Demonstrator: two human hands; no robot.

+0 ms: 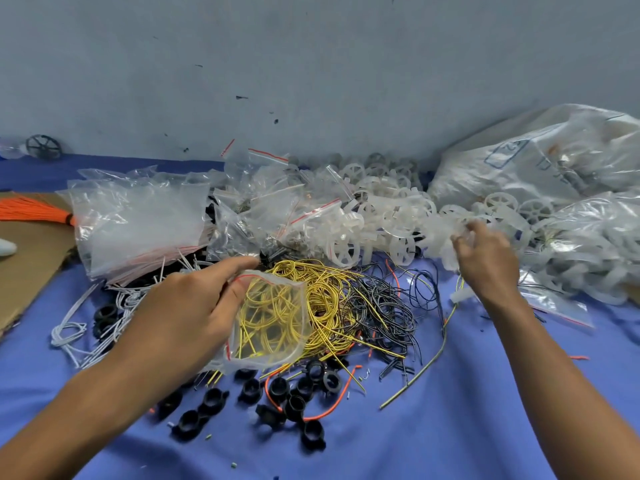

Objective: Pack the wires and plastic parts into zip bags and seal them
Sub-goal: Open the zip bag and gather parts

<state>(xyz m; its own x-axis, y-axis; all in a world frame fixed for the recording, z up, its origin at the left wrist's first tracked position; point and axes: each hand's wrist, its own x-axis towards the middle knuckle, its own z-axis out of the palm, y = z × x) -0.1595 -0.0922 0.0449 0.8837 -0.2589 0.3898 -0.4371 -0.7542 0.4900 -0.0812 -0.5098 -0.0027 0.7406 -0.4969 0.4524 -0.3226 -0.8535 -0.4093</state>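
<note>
My left hand (187,310) holds a small clear zip bag (273,323) with a red seal line, its mouth open, above a heap of yellow wires (325,299). My right hand (485,258) is at the pile of translucent white plastic wheels (374,226), its fingers curled round white pieces at the pile's near edge. Black wires (384,313) lie to the right of the yellow heap. Black plastic rings (294,396) are scattered on the blue cloth in front. White wires (86,323) lie at the left.
A stack of empty zip bags (138,223) stands at the back left, with more loose bags (263,202) behind the wires. Large plastic sacks (540,157) of wheels fill the back right. Cardboard (31,265) and an orange wire bundle (34,211) sit at the far left.
</note>
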